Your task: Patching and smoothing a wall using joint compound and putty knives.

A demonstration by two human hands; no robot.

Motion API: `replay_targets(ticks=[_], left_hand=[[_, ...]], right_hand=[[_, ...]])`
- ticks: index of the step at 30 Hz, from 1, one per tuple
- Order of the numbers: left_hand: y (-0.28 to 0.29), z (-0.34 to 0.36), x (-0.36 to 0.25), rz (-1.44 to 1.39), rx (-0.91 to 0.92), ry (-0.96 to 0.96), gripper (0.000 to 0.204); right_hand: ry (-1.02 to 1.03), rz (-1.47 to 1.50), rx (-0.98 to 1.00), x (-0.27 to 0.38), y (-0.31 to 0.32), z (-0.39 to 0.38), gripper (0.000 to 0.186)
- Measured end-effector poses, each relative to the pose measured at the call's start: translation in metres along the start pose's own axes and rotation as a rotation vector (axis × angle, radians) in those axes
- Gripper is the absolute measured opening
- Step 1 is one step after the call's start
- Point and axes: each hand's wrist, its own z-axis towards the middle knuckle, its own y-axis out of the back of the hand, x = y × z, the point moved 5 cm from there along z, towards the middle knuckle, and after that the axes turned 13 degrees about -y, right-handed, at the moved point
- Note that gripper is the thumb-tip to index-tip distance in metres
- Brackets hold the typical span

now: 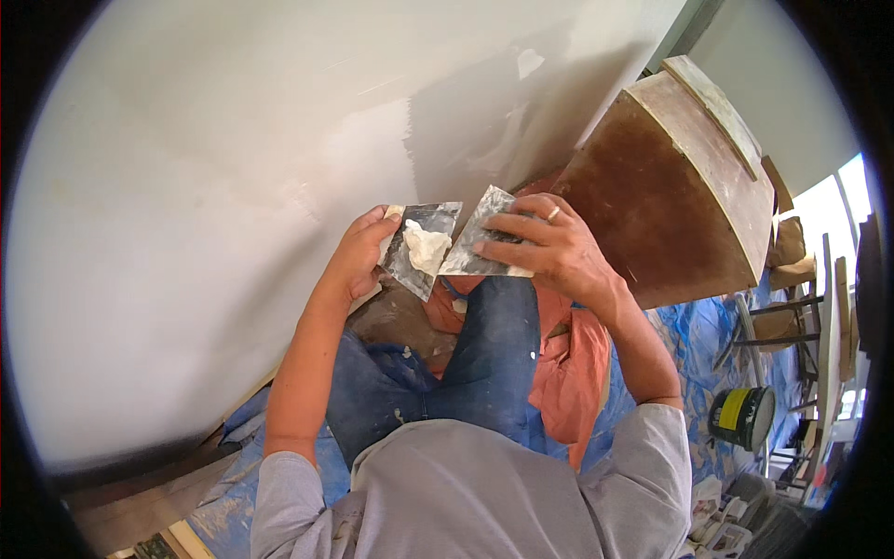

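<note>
My left hand (358, 253) is closed round the edge of a flat metal putty knife (410, 278). A lump of off-white filler paste (426, 248) sits on that blade. In my right hand (554, 244) is a second smeared metal putty knife (468, 244), fingers pressed along its face. The two blades meet or nearly meet at the paste, above my knees. Beyond them stands a pale wall (251, 168) with a grey patch (466, 121) on it.
A large brown wooden box (652, 196) stands close on the right, a board on top. Blue sheeting (689, 345) and orange cloth (573, 377) cover the floor around my legs. A black bucket with a yellow label (736, 410) and a wooden ladder-like frame (824, 345) are farther right.
</note>
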Motion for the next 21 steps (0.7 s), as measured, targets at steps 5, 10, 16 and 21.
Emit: replay_targets(ticks=[5,10,16,21], left_hand=[[-0.003,-0.001,-0.002,0.032,0.031,-0.030,0.024],[-0.008,-0.004,-0.003,0.010,0.006,-0.046,0.023],[0.005,-0.003,-0.001,0.099,-0.023,-0.083,0.022],[-0.005,-0.001,-0.006,0.027,0.028,-0.062,0.023]], right_hand=[[0.103,0.035,0.037,0.011,-0.015,0.003,0.042],[0.095,0.069,0.141,0.004,-0.041,-0.011,0.041],[0.016,0.224,0.080,-0.012,-0.027,-0.001,0.048],[0.103,0.223,0.105,0.005,-0.033,0.013,0.045]])
